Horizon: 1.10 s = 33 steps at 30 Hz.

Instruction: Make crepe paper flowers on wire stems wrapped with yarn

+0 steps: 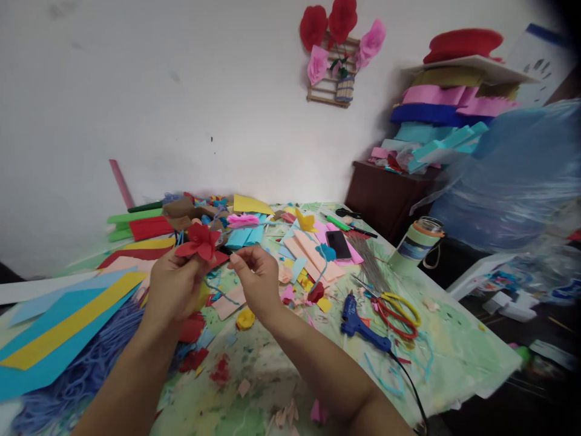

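My left hand (pixel 175 284) is closed around the underside of a red paper flower (pixel 200 242), whose petals spread above the fingers. Just to its right, my right hand (pixel 256 275) is pinched with the thumb against the fingers. What lies between those fingertips is too small to make out. A piece of red paper (pixel 219 260) shows in the gap between the two hands. Below them, a yellow rolled paper flower (pixel 246 319) rests on the table (pixel 267 357) among scattered scraps.
A blue glue gun (pixel 363 327) and scissors (pixel 394 315) lie at the right, near thin wires (pixel 370 260), a phone (pixel 338 245) and a bottle (pixel 417 242). Blue yarn (pixel 95 357) and coloured paper sheets (pixel 68 321) cover the left side.
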Each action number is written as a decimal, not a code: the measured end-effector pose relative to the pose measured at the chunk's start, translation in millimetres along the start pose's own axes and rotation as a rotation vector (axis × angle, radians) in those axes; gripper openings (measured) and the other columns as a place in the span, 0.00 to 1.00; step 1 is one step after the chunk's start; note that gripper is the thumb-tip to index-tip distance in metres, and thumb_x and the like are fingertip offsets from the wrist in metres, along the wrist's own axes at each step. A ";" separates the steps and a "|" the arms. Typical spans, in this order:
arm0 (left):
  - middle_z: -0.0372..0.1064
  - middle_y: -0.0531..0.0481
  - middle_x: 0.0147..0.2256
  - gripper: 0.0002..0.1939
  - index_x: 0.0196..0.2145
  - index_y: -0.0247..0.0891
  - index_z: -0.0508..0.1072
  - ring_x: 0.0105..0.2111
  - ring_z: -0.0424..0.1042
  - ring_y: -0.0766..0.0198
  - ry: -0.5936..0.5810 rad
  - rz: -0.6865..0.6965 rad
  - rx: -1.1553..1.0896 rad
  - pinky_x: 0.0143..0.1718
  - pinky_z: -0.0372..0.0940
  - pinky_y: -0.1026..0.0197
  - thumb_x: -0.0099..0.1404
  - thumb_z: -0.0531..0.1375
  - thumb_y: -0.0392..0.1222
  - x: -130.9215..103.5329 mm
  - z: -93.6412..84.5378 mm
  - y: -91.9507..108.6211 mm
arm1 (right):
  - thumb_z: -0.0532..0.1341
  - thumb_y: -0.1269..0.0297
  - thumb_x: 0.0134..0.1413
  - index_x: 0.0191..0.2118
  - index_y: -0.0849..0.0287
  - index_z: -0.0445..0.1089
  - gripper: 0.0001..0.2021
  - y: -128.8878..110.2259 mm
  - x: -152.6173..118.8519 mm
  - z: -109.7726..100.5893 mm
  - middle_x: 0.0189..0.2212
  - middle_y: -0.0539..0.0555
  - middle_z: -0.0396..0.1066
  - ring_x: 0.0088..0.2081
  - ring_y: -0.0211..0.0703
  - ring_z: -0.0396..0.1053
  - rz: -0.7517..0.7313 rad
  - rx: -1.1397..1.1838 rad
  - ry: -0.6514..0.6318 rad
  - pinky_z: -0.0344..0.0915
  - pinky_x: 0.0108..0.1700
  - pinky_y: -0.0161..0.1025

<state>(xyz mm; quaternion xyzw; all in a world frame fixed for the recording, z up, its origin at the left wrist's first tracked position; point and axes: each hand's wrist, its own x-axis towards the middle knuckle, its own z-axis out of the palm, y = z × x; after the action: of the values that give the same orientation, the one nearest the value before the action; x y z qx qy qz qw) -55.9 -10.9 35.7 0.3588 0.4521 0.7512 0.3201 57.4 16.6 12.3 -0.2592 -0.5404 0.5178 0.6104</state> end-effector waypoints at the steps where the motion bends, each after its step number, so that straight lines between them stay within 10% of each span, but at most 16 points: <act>1: 0.65 0.56 0.20 0.07 0.21 0.36 0.70 0.22 0.59 0.72 0.001 -0.005 -0.011 0.24 0.56 0.69 0.47 0.66 0.33 1.1 -0.5 2.2 | 0.62 0.62 0.49 0.28 0.58 0.70 0.06 1.1 1.4 0.1 0.22 0.47 0.69 0.25 0.35 0.64 0.012 0.009 -0.005 0.60 0.30 0.33; 8: 0.66 0.54 0.18 0.08 0.20 0.34 0.71 0.20 0.57 0.74 -0.060 -0.111 -0.050 0.20 0.52 0.69 0.43 0.68 0.32 -2.9 4.5 4.4 | 0.63 0.62 0.49 0.39 0.57 0.76 0.11 12.5 14.1 3.1 0.31 0.51 0.75 0.31 0.38 0.69 0.002 -0.004 -0.005 0.65 0.36 0.35; 17: 0.70 0.53 0.21 0.07 0.21 0.35 0.75 0.23 0.64 0.71 -0.055 -0.186 -0.016 0.22 0.58 0.70 0.41 0.67 0.30 -8.2 16.0 -14.0 | 0.62 0.68 0.49 0.25 0.57 0.75 0.05 12.1 18.9 -4.2 0.22 0.47 0.71 0.25 0.37 0.67 0.010 0.007 0.041 0.64 0.31 0.32; 33: 0.69 0.55 0.23 0.11 0.21 0.39 0.75 0.25 0.62 0.70 -0.061 -0.181 0.010 0.21 0.59 0.71 0.36 0.69 0.30 -5.9 15.2 -23.0 | 0.58 0.62 0.59 0.27 0.56 0.74 0.12 13.3 18.2 -14.6 0.26 0.48 0.73 0.31 0.36 0.68 -0.231 -0.541 -0.035 0.59 0.34 0.30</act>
<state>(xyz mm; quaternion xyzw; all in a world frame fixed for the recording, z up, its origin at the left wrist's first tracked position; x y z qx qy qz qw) -36.5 0.0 18.4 0.3408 0.4763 0.7056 0.3989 64.1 41.1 3.7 -0.3402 -0.6953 0.2866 0.5645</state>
